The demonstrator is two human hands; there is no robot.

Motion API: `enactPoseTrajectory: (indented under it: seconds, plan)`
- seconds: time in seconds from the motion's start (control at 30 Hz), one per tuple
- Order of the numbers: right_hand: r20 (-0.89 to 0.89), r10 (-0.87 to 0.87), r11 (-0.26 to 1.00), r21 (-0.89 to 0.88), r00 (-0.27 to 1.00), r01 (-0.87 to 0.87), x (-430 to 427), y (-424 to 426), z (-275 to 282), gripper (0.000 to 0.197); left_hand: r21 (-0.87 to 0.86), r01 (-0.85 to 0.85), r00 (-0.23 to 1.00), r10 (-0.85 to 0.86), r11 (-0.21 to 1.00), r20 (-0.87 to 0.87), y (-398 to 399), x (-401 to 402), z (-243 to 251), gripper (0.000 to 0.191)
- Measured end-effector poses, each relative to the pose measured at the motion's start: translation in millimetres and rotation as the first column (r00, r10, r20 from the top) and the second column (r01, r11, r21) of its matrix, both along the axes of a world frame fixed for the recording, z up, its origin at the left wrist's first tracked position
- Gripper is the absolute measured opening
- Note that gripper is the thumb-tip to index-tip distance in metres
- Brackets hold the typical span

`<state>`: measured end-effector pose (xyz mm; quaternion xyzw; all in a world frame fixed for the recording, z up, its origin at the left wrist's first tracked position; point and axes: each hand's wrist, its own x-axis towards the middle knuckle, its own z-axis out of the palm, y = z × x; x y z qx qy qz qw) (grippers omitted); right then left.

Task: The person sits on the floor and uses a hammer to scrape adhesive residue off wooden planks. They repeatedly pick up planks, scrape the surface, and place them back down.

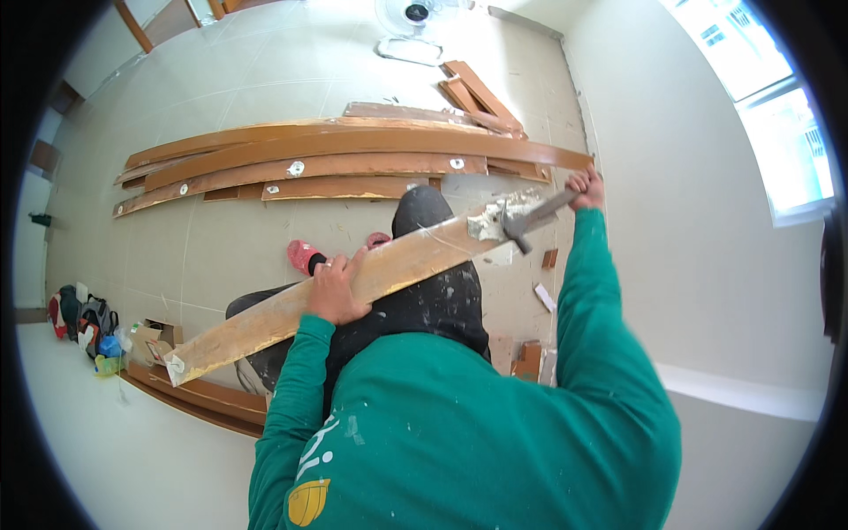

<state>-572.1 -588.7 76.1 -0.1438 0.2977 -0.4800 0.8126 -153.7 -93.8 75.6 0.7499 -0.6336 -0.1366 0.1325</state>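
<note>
A long wooden board [411, 262] lies slantwise across my lap, its bare side facing up. My left hand [339, 289] grips it near the middle, fingers over the far edge. Crusty white residue [487, 224] covers part of the board's right end. In my right hand [586, 189] is a claw hammer [540, 215], held by its handle. The hammer's head is at the residue; whether it touches the board or hovers just above, I cannot tell.
Several brown boards [331, 142] lie piled on the tiled floor ahead. Shorter pieces [483, 96] rest behind them, near a fan [416, 13]. Wood scraps [527, 361] lie at my right, by the wall [662, 199]. Bags [96, 324], a cardboard box [156, 339] and more boards [199, 394] are at the left.
</note>
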Motion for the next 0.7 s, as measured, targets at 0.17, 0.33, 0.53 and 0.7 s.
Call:
enactPoseTrajectory:
  seconds: [0.17, 0.33, 0.53, 0.7]
  plan:
    - [-0.004, 0.078, 0.971, -0.227, 0.997, -0.077, 35, 28, 41, 0.038, 0.013, 0.002, 1.000, -0.002, 1.000, -0.002, 14, 2, 2, 0.113]
    - [-0.465, 0.103, 0.906, -0.321, 0.879, -0.276, 46, 47, 127, 0.026, 0.011, -0.010, 1.000, 0.010, 1.000, -0.007, 18, 8, 7, 0.106]
    - [-0.967, -0.090, 0.701, -0.231, 0.237, -0.675, 134, 122, 137, 0.039, -0.156, -0.085, 0.995, 0.091, 0.984, 0.036, 37, 0, 10, 0.111]
    - [-0.895, -0.434, 0.547, -0.352, 0.102, -0.760, 149, 158, 77, 0.053, -0.432, -0.408, 0.912, 0.342, 0.804, -0.226, 87, -14, 14, 0.082]
